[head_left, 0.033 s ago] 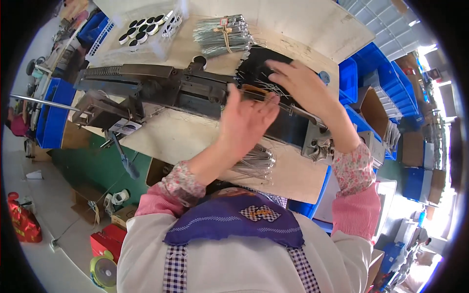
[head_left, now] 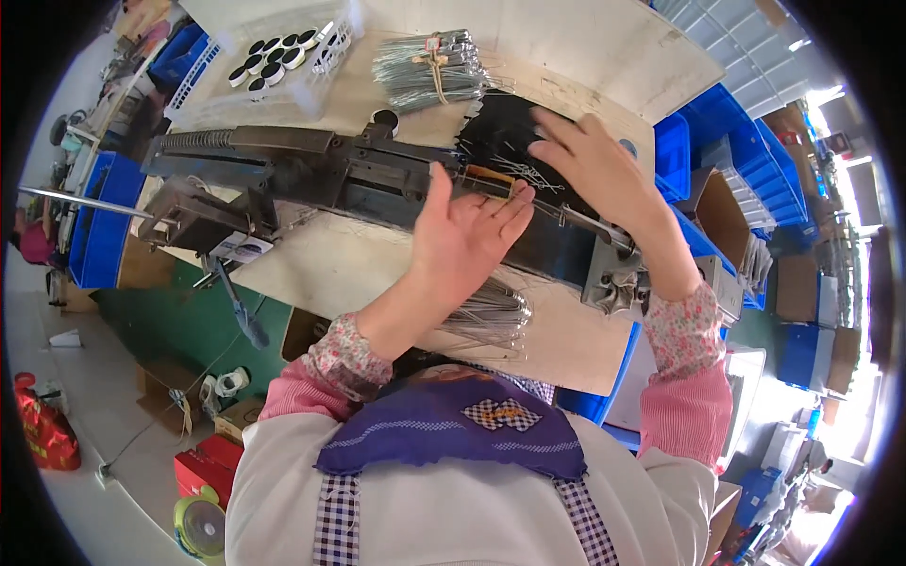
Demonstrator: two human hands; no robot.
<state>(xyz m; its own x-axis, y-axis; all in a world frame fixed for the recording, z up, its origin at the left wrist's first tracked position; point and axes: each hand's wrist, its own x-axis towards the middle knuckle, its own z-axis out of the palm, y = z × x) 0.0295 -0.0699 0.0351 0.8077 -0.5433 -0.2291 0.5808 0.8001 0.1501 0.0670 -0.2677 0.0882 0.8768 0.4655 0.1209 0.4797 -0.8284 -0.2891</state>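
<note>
My left hand (head_left: 467,236) is raised with the palm toward me, fingers straight and thumb apart. Its fingertips touch the long dark metal machine (head_left: 311,170) that lies across the workbench. My right hand (head_left: 595,165) reaches over the machine's right part, its fingers lying on a black tray (head_left: 500,132) with thin loose wire pins (head_left: 519,174) beside them. Whether it pinches any pins is hidden. A bundle of shiny wire pieces (head_left: 486,316) lies on the bench under my left forearm.
A tied bundle of metal wires (head_left: 429,66) and a white crate of black round discs (head_left: 283,57) stand at the far side. Blue bins (head_left: 717,141) line the right, another blue bin (head_left: 99,226) the left. Boxes and a red bag lie on the floor.
</note>
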